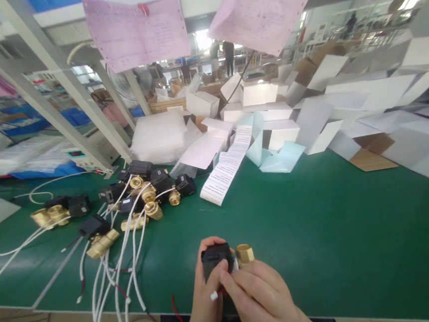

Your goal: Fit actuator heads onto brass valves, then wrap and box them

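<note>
A motorized ball valve, with a black actuator box (215,256) and a brass body (244,253), is held low over the front of the green table. My left hand (205,289) wraps round the black box, its thumb on the near face. Against the box's right side, my right hand (261,287) has its thumb and fingertips pinched together. A small white piece (235,264) shows just above those fingers; whether they grip it, I cannot tell. Below the thumbs pokes out a white plug (214,296) on a short red wire. My fingers hide the valve's lower part.
Several similar valves (149,192) with white cables lie heaped at left, some cables hanging over the front edge. A printed label strip (227,167) curls across the table (298,224). Behind are white boxes (277,133), clear plastic bags (157,136) and hanging pink sheets (137,30).
</note>
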Tool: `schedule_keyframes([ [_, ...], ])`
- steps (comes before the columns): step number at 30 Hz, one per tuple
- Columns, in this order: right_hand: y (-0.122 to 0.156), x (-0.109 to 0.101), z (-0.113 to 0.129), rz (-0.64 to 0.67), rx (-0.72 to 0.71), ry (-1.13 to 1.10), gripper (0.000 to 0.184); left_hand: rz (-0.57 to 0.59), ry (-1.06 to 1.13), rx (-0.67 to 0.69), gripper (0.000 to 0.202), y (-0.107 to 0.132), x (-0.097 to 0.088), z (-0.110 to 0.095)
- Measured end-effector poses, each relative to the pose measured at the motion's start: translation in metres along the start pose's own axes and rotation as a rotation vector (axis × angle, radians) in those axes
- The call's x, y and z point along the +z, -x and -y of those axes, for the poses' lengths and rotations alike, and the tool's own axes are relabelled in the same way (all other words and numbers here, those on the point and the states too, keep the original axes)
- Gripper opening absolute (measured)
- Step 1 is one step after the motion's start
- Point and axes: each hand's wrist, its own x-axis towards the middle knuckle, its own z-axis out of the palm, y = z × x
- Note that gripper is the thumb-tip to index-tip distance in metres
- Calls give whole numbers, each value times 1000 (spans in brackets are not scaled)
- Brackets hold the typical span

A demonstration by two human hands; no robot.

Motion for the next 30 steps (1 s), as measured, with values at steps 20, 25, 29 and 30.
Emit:
schedule_keyframes([
  [20, -6, 0, 5, -138, 165, -206, 23, 2, -18, 19, 54, 1, -5, 3],
  [25, 3, -6, -6, -143, 507, -458, 20, 3, -110, 19, 55, 3, -3, 3],
  [29, 26, -9, -18, -83, 726, -516, 14, -80, -219, 75, 53, 4, 5, 2],
  [30, 33, -8, -19, -78, 751, -516, 13, -92, -245, 81, 52, 5, 6, 1],
])
